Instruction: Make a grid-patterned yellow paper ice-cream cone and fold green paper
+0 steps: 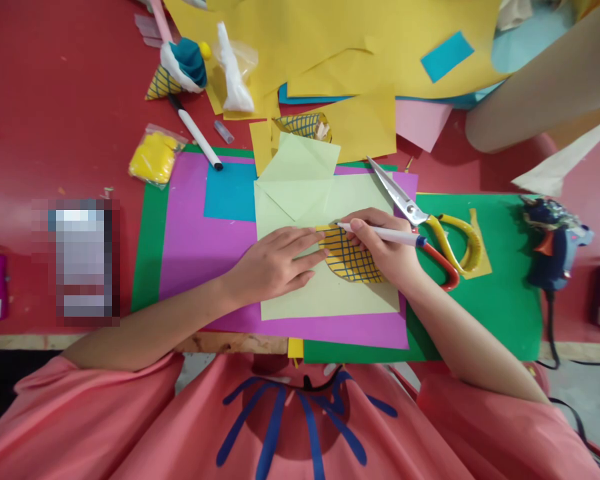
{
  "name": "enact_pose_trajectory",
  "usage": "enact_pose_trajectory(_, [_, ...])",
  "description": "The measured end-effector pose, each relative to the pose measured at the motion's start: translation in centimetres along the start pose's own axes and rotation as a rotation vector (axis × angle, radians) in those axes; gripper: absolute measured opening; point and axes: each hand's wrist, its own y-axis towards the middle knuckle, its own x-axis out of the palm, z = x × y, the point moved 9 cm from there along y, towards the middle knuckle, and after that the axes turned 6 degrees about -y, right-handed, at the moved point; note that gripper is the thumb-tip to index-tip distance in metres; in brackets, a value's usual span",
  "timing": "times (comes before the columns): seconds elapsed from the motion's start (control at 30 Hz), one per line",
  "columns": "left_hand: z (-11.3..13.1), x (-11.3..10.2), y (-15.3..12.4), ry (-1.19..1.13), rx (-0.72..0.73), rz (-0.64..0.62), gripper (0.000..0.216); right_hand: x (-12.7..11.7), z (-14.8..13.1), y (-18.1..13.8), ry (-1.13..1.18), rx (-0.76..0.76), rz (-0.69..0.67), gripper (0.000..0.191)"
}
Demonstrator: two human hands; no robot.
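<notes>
My right hand (386, 248) grips a white marker (393, 235) with a blue end, its tip touching the upper edge of a yellow paper piece (353, 261). Dark crossing lines cover most of that piece in a grid. My left hand (275, 263) lies flat with fingers stretched out, fingertips on the piece's left edge. Beneath is a pale green sheet (290, 303) on top of a purple sheet (205, 267). A folded pale green paper (300, 173) rests just beyond my hands. Scissors (420, 217) with yellow and red handles lie open beside my right hand.
At the back left are a paper ice-cream cone (183, 67), another marker (197, 137) and a bag of yellow clay (155, 157). A rolled yellow cone (305, 125) lies on yellow paper (340, 40). A glue gun (555, 247) sits at right, a blurred phone-like object (83, 267) at left.
</notes>
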Motion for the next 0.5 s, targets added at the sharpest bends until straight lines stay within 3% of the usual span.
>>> enact_pose_trajectory(0.5, [0.05, 0.0, 0.09, 0.024, 0.007, -0.004, 0.036, 0.01, -0.42, 0.14, -0.039, -0.039, -0.002, 0.025])
